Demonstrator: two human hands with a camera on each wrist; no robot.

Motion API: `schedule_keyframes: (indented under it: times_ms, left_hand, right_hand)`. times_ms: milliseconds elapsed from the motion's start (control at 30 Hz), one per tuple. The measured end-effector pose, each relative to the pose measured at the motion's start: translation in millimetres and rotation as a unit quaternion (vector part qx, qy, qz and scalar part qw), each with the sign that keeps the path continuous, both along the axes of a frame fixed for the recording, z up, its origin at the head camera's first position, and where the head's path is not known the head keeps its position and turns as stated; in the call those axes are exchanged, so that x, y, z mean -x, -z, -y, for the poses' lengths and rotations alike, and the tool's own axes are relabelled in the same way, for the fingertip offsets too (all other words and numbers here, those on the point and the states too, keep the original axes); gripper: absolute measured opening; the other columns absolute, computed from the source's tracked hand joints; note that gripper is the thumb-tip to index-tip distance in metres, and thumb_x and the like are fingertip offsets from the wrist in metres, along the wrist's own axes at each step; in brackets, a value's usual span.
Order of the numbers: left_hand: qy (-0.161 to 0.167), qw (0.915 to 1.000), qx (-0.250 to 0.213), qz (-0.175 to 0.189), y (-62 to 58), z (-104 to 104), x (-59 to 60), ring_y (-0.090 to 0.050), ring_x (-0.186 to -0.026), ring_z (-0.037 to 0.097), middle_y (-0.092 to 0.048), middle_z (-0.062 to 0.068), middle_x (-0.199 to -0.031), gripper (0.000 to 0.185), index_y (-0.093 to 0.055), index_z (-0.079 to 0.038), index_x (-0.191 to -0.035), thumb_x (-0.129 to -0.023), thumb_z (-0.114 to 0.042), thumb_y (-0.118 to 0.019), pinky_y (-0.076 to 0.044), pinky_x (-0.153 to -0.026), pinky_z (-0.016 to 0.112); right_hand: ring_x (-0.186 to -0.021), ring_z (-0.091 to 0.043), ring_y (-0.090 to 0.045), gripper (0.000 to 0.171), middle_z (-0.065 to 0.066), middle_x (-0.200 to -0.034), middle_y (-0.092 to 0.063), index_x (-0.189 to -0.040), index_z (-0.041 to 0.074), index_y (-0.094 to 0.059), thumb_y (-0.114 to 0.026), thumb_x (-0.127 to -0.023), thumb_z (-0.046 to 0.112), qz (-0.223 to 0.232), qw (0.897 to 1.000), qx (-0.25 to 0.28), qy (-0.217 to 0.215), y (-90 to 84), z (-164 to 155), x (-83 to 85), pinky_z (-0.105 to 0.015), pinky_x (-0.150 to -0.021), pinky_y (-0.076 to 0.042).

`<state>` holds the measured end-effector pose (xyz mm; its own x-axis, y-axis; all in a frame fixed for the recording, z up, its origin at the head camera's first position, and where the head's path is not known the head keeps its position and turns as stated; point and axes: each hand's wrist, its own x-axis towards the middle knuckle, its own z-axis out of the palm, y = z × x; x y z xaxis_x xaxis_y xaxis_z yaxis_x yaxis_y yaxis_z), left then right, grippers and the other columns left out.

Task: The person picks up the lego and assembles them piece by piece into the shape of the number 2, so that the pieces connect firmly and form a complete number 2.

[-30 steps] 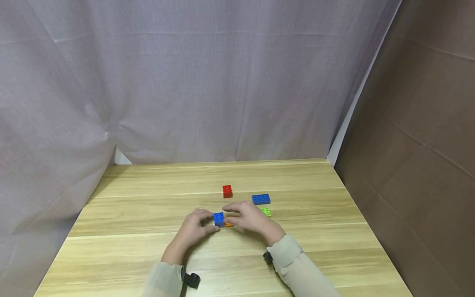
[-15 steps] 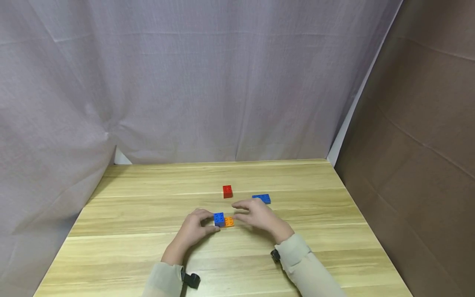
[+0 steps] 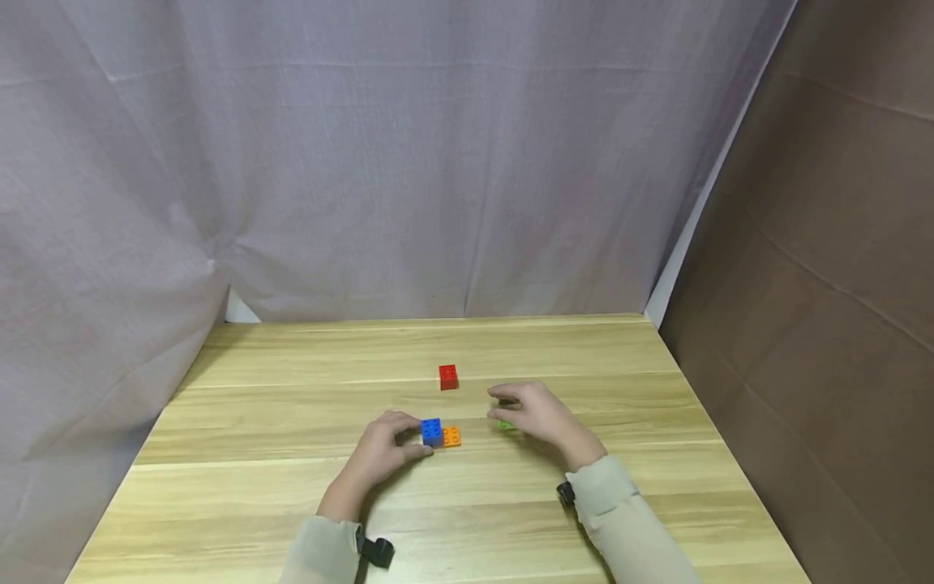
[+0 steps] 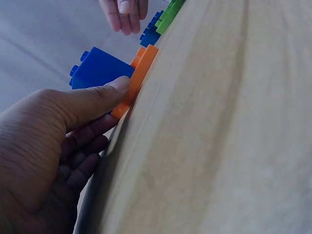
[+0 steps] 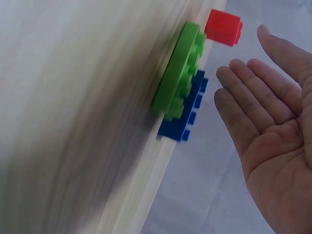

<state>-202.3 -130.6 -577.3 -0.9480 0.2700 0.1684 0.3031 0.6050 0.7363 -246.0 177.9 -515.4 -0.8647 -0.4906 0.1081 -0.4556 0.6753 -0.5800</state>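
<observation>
Near the middle of the wooden table (image 3: 255, 487), toward its front half, a blue brick (image 3: 430, 431) sits pressed onto an orange plate (image 3: 452, 436), covering the plate's left part so that the orange studs show only to its right. The left hand (image 3: 384, 450) grasps this pair from the left: in the left wrist view the thumb (image 4: 92, 100) lies against the edge of the orange plate (image 4: 136, 78) just under the blue brick (image 4: 100, 68), and the other fingers curl in beneath.

Just to the right, apart from the pair, the right hand (image 3: 536, 414) hovers palm down over a green plate (image 3: 505, 425), of which only a sliver shows from the head camera. The right wrist view shows the hand's (image 5: 273, 131) fingers straight and relaxed, holding nothing, with the green plate (image 5: 181, 73) lying on the table and a flat blue plate (image 5: 187, 114) touching or just beside it; the fingertips are near both without contact.

Farther back, a small red brick (image 3: 448, 377) stands alone, well apart from both hands. A grey curtain (image 3: 365, 162) hangs behind the table and a brown panel (image 3: 824, 243) closes the right side.

No brand, label or writing can be read on any piece.
</observation>
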Motion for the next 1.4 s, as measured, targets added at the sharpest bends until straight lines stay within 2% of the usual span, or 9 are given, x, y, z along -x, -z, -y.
schedule_keyframes:
  times_ms: [333, 567, 800, 1067, 1267, 1400]
  left_hand:
    - [-0.002, 1.0, -0.001, 0.002, 1.2, -1, -0.7, -0.06, -0.113, 0.018, -0.069, -0.005, -0.113, 0.039, -0.076, -0.016, -0.112, -0.079, -0.032, -0.087, -0.047, -0.103, 0.044]
    - [-0.002, 1.0, 0.002, -0.001, 1.4, -1, -0.1, -0.061, -0.113, 0.018, -0.069, -0.004, -0.114, 0.04, -0.076, -0.016, -0.113, -0.079, -0.034, -0.087, -0.047, -0.103, 0.043]
    - [0.003, 1.0, 0.005, -0.001, -1.0, -1, -0.4, -0.061, -0.112, 0.019, -0.069, -0.003, -0.114, 0.041, -0.076, -0.014, -0.112, -0.078, -0.034, -0.087, -0.048, -0.102, 0.044]
    - [0.011, 0.9998, 0.013, 0.006, -3.4, 0, 2.6, -0.061, -0.113, 0.02, -0.07, -0.001, -0.116, 0.044, -0.075, -0.014, -0.113, -0.078, -0.038, -0.087, -0.047, -0.103, 0.044]
    - [0.007, 0.9996, 0.014, 0.023, -4.2, 0, 2.4, -0.061, -0.113, 0.02, -0.069, -0.002, -0.116, 0.045, -0.075, -0.014, -0.114, -0.078, -0.038, -0.087, -0.047, -0.103, 0.043]
    - [0.008, 0.9997, 0.012, 0.02, -2.9, 1, 2.0, -0.061, -0.113, 0.02, -0.069, -0.002, -0.115, 0.044, -0.075, -0.014, -0.114, -0.079, -0.038, -0.087, -0.047, -0.103, 0.044]
  right_hand:
    - [-0.121, -0.025, -0.062, 0.043, -0.006, -0.129, -0.068, -0.131, 0.009, -0.067, -0.075, -0.093, 0.027, 0.024, 0.999, 0.003, 0.026, 2.2, -18, 2.3, -0.046, -0.102, -0.05]
    - [-0.119, -0.024, -0.063, 0.041, -0.004, -0.127, -0.069, -0.129, 0.012, -0.069, -0.075, -0.092, 0.028, 0.023, 0.999, 0.004, 0.036, 3.7, -23, 3.6, -0.045, -0.101, -0.051]
    - [-0.119, -0.025, -0.063, 0.038, -0.004, -0.125, -0.07, -0.128, 0.01, -0.069, -0.075, -0.093, 0.025, 0.033, 0.999, -0.035, 0.026, 2.6, -24, 2.5, -0.045, -0.102, -0.051]
    - [-0.117, -0.025, -0.065, 0.035, -0.005, -0.123, -0.071, -0.124, 0.01, -0.071, -0.076, -0.092, 0.021, 0.024, 0.998, -0.048, 0.015, 2.5, -25, 2.4, -0.044, -0.1, -0.052]
    - [-0.115, -0.027, -0.065, 0.034, -0.005, -0.12, -0.071, -0.121, 0.011, -0.073, -0.079, -0.088, 0.018, 0.022, 0.996, -0.087, -0.005, 8.3, -26, 1.9, -0.045, -0.099, -0.052]
    - [-0.117, -0.026, -0.063, 0.036, -0.004, -0.122, -0.071, -0.122, 0.014, -0.073, -0.081, -0.087, 0.018, 0.027, 0.995, -0.095, 0.002, 12.3, -26, 1.2, -0.046, -0.1, -0.051]
